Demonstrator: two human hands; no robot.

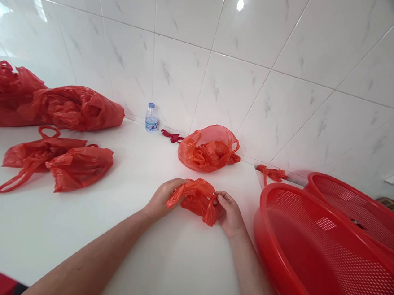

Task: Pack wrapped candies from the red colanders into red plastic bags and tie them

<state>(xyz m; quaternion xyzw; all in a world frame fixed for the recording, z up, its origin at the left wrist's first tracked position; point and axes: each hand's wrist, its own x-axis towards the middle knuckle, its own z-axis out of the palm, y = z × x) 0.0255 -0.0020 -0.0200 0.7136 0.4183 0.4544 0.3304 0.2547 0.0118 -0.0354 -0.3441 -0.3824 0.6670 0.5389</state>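
Observation:
A crumpled red plastic bag (195, 201) is stretched between my two hands, just above the white table. My left hand (166, 198) grips its left side, with part of the fingers hidden behind the plastic. On the other side, my right hand (228, 211) pinches the bag's edge between thumb and fingers. Right behind them, against the wall, sits an open red plastic bag (208, 148) with more crumpled red bags bunched inside.
Full red bags (78, 107) lie at the back left, two flatter bags (81, 168) before them. A water bottle (151, 117) stands by the tiled wall near a dark red strip (171, 136). Red perforated baskets (317, 210) crowd the right, beside a red scrap (274, 174).

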